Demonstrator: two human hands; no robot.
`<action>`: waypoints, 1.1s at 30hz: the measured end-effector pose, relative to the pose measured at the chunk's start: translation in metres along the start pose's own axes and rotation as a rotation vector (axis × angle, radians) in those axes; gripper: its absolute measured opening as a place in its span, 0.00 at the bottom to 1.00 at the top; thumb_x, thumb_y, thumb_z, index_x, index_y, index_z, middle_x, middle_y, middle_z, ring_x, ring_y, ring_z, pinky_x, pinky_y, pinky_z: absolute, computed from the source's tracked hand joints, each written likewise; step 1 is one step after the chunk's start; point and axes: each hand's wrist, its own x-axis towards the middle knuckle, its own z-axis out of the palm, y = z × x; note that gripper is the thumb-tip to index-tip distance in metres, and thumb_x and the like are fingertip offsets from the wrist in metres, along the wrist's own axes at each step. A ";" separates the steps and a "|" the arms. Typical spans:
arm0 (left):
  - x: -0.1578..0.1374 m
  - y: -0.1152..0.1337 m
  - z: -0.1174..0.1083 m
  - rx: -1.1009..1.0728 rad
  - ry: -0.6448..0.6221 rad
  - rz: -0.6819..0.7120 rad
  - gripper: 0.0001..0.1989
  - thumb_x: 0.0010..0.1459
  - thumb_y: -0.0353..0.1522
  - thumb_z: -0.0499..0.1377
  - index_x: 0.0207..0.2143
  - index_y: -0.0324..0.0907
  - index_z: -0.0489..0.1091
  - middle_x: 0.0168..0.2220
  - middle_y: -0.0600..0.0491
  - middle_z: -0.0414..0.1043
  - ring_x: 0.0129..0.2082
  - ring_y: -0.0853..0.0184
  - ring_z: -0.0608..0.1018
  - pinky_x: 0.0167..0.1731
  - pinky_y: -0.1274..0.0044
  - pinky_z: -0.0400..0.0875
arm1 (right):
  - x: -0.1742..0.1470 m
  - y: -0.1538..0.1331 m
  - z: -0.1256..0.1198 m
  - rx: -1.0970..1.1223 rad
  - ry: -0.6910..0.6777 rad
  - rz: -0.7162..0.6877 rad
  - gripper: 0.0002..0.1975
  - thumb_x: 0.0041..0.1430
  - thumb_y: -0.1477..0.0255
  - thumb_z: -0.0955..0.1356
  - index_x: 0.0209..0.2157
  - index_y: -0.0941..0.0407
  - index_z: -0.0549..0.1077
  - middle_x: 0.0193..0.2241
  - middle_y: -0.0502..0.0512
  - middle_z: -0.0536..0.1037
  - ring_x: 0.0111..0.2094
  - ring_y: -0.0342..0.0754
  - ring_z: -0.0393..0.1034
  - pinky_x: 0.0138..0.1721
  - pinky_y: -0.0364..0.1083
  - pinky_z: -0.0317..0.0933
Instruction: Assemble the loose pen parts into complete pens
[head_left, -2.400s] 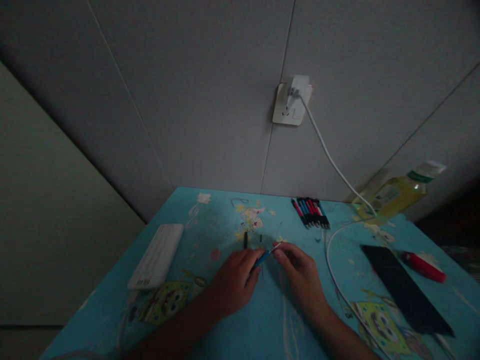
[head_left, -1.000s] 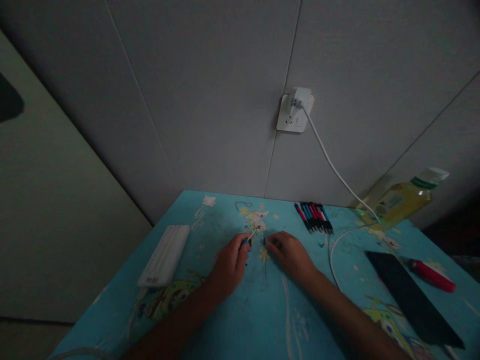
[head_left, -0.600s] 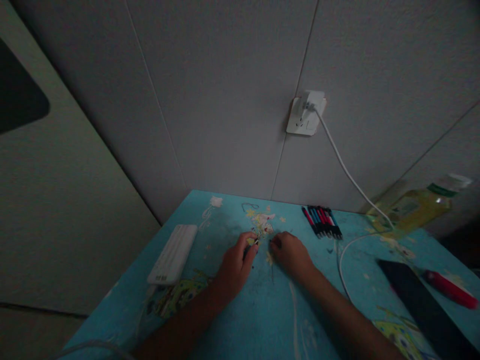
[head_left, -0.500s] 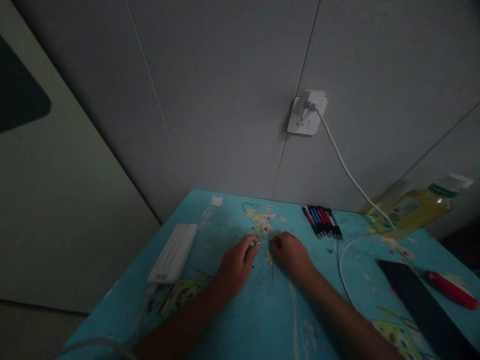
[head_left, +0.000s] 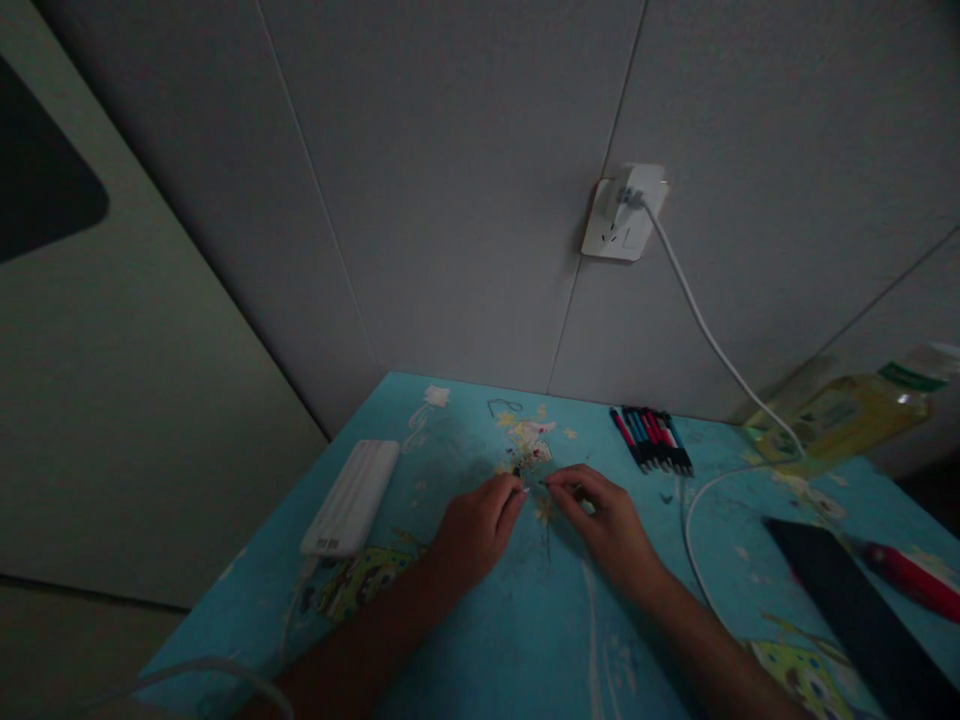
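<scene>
My left hand is closed over the middle of the blue patterned tabletop. A small dark piece sticks up from its fingertips, and a pale tip shows beside the thumb; the rest is hidden in the grip. Just to the right, my right hand pinches a tiny dark piece between thumb and forefinger, pointing toward the left hand. The two hands are close but apart. Beyond the fingertips lies a cluster of tiny parts, hard to tell from the printed pattern.
A row of pens with black grips lies at the back right. To the left is a white power bank. A bottle of yellow liquid, a white cable, a dark flat strip and a red-handled tool are at right.
My right hand has opened out from a curled pose into a fingertip pinch, showing the tiny dark piece. The piece in my left hand has turned more upright. The view has shifted slightly.
</scene>
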 end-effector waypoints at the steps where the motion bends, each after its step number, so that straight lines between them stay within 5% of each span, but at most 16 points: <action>1: 0.000 0.000 0.000 0.002 -0.001 -0.002 0.11 0.69 0.37 0.45 0.42 0.44 0.65 0.37 0.51 0.73 0.36 0.65 0.76 0.38 0.76 0.66 | 0.000 -0.001 0.000 0.004 0.001 -0.021 0.09 0.64 0.67 0.65 0.40 0.53 0.76 0.38 0.55 0.78 0.37 0.47 0.72 0.39 0.44 0.66; 33: -0.001 -0.001 0.000 0.017 -0.048 0.034 0.12 0.68 0.36 0.47 0.46 0.45 0.67 0.41 0.50 0.76 0.41 0.63 0.78 0.42 0.74 0.68 | 0.003 0.004 0.003 -0.108 -0.042 -0.072 0.10 0.62 0.69 0.67 0.43 0.52 0.76 0.38 0.56 0.79 0.36 0.48 0.72 0.40 0.48 0.68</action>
